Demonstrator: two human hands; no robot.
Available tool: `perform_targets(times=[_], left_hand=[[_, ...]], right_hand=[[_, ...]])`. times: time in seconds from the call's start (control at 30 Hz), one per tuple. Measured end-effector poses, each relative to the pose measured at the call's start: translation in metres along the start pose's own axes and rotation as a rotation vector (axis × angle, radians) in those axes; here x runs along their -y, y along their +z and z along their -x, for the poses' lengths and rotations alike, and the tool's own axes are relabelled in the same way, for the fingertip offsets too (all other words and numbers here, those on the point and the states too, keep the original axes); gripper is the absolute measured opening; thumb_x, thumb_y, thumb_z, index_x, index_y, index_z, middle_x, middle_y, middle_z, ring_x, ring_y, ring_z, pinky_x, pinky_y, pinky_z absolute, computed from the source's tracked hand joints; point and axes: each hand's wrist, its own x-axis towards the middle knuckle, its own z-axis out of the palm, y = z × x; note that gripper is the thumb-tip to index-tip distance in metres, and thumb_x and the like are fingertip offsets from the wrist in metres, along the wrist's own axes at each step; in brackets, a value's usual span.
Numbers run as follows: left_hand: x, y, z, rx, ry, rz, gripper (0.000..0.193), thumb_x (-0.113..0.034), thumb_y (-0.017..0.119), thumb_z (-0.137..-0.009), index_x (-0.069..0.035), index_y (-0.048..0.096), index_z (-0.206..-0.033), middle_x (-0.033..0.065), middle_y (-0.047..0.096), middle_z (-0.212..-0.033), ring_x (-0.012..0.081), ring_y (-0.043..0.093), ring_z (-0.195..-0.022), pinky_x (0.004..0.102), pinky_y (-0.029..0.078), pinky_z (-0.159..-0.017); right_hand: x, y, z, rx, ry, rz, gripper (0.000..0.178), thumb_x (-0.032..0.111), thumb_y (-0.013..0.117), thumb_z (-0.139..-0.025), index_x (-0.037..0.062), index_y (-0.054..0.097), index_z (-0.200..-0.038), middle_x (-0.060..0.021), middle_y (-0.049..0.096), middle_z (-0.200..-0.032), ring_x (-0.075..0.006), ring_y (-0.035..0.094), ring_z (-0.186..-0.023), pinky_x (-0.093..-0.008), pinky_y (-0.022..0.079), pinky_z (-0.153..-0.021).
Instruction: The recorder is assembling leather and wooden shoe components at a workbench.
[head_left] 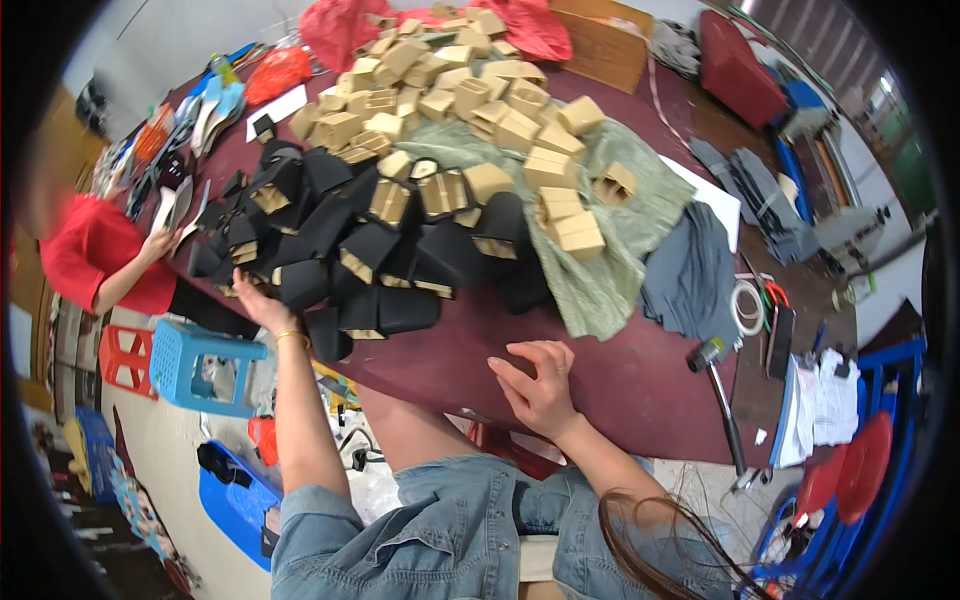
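My left hand is at the left table edge with its fingers stretched out, beside the pile of black-covered block shoe heels. It holds nothing that I can see; whether its fingertips touch a heel I cannot tell. Over the bare front part of the maroon table, my right hand hovers with bent fingers, thumb apart and nothing between them. Bare tan heels are heaped behind the black ones, some on a pale green cloth.
On the right lie grey fabric pieces, a hammer, a white tape roll and papers. A person in red handles flat pieces at the left. Below them stands a blue stool.
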Motion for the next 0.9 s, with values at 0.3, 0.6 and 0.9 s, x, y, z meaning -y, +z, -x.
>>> perform_targets(times=[0.3, 0.6, 0.9], left_hand=[[-0.030, 0.005, 0.009, -0.031, -0.121, 0.011, 0.054, -0.042, 0.034, -0.099, 0.002, 0.049, -0.124, 0.0130, 0.054, -0.118, 0.0232, 0.053, -0.107, 0.0353, 0.043, -0.090], [-0.149, 0.033, 0.046, -0.005, 0.277, -0.288, 0.042, -0.031, 0.032, -0.101, 0.002, 0.056, -0.113, 0.0098, 0.055, -0.100, 0.0199, 0.055, -0.091, 0.0301, 0.043, -0.082], [-0.258, 0.110, 0.299, 1.214, -0.668, 0.342, 0.049, -0.011, 0.058, -0.088, -0.001, 0.041, -0.133, 0.0092, 0.050, -0.132, 0.0222, 0.050, -0.118, 0.0358, 0.039, -0.101]], right_hand=[[-0.122, -0.156, -0.024, -0.588, 0.520, 0.255, 0.011, 0.007, 0.061, -0.084, -0.0008, 0.062, -0.092, -0.0126, 0.057, -0.091, -0.0277, 0.055, -0.084, -0.0342, 0.044, -0.074], [-0.214, -0.177, 0.034, -0.538, 0.988, 0.208, 0.020, 0.016, 0.072, -0.078, -0.0024, 0.068, -0.084, -0.0103, 0.063, -0.076, -0.0209, 0.060, -0.068, -0.0315, 0.047, -0.069], [-0.018, -0.138, -0.040, -0.175, 0.057, 0.020, 0.007, 0.009, 0.068, -0.075, 0.0066, 0.065, -0.082, -0.0062, 0.063, -0.082, -0.0260, 0.060, -0.082, -0.0382, 0.045, -0.081]])
